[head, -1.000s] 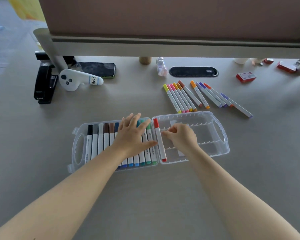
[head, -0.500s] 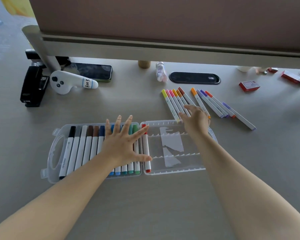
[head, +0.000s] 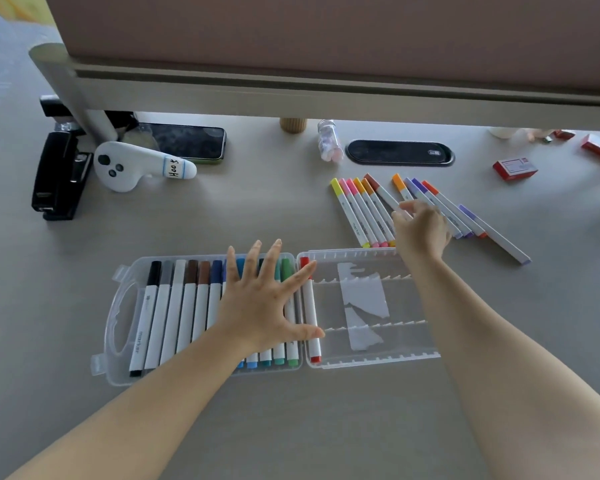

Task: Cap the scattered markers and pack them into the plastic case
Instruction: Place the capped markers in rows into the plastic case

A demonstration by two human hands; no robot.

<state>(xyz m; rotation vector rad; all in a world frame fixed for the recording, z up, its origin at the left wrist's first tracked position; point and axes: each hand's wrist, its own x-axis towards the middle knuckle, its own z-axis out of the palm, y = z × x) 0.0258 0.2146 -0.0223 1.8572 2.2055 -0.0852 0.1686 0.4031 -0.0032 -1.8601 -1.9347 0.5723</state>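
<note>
A clear plastic case [head: 371,360] lies open on the desk. Its left half holds a row of capped markers [head: 177,306], from black through browns and blues to green. My left hand [head: 260,306] presses flat on them with fingers spread. A red marker [head: 309,306] sits in the first slot of the right half, whose other slots are bare. Behind the case lie several loose capped markers [head: 357,209] in yellow, pink, orange and purple. My right hand [head: 421,230] reaches over them, fingertips touching the brown-capped marker [head: 378,188].
Along the back of the desk, under a partition, lie a black stapler [head: 59,174], a white controller [head: 136,164], a phone [head: 184,140], a small bottle [head: 329,143], a black oval cable cover [head: 399,152] and red boxes [head: 515,168].
My right hand let go of the red marker in the case's right half and moved back to the loose markers. My left hand stayed flat on the packed row.
</note>
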